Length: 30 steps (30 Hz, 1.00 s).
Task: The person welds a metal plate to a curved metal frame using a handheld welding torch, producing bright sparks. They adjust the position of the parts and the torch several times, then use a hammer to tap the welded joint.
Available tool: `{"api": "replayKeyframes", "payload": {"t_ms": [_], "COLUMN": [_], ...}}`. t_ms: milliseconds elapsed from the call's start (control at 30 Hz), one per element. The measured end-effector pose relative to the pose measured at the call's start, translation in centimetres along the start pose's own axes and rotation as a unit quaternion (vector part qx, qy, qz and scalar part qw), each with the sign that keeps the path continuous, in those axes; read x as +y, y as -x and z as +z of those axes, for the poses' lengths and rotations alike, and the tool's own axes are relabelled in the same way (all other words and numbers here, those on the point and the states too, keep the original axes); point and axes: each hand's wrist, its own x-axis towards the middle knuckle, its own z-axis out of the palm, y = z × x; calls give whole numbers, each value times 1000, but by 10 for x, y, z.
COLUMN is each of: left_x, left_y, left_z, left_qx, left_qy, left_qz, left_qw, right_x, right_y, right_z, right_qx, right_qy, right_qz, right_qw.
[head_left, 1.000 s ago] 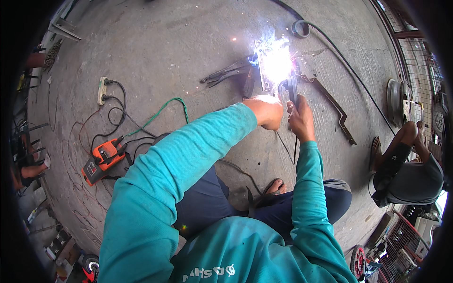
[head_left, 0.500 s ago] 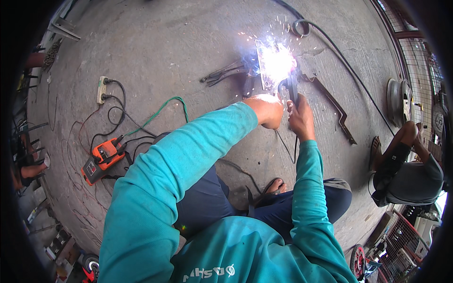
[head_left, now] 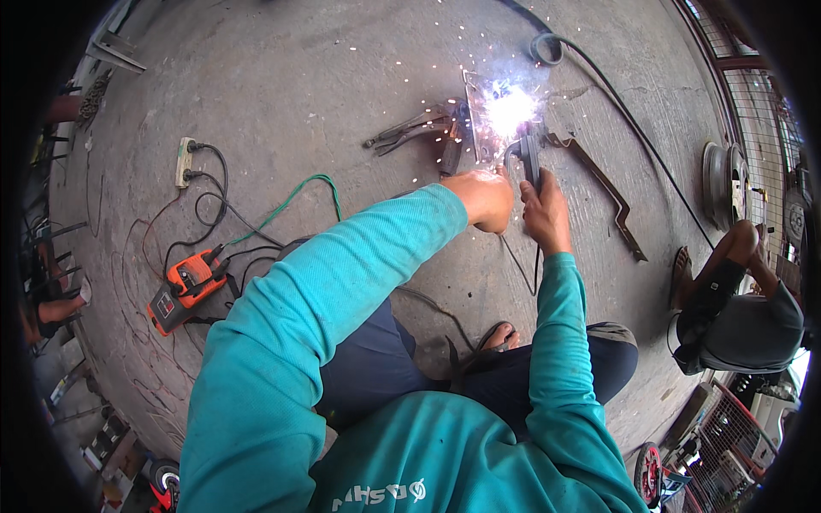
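Right now, the right hand (head_left: 546,212) is gripping a black welding holder (head_left: 530,161), its fingers wrapping round the handle. The left hand (head_left: 481,201) is resting just beside the near end of a metal plate (head_left: 481,147); its fingers are mostly hiding, so I cannot tell whether it is gripping anything. The plate is sitting forward of both hands, between the left and right edges of the concrete floor (head_left: 299,85) and nearer the right. A white glare is blazing at the holder's front end, covering part of the plate, and sparks are scattering around it. Long-handled pliers (head_left: 421,134) are lying to the plate's left, while a bent metal bar (head_left: 599,177) is lying to its right. Toward the floor's left edge, an orange machine (head_left: 195,278) is sitting near a power strip (head_left: 184,161). By the right edge, wheel rims (head_left: 714,182) are standing and another person (head_left: 744,329) is sitting low.
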Motion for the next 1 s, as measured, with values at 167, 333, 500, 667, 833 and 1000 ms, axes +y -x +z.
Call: {"api": "replayKeyframes", "payload": {"t_ms": [167,333,500,667,833,1000], "left_x": [3,2,2,2,4,6], "left_y": [0,4,3,0,2,6], "left_z": [-9,-3,-1,-4,-6,-11], "left_qx": [-51,9,20,-5,-16,-33], "left_qy": [-7,-15,-26,-9,-12,0], "left_qz": [16,24,13,25,11,15], "left_qw": [999,1000,999,1000,1000,999], "right_x": [9,7,11,25,14,14], "right_y": [-3,-3,-5,-10,-5,-3], "right_z": [2,3,7,12,6,6], "right_qx": [-5,-18,-5,4,-8,-1], "right_qy": [-20,-57,-61,-32,-58,-53], "right_qz": [-2,28,0,-33,3,-14], "right_qw": [1000,998,998,999,998,998]}}
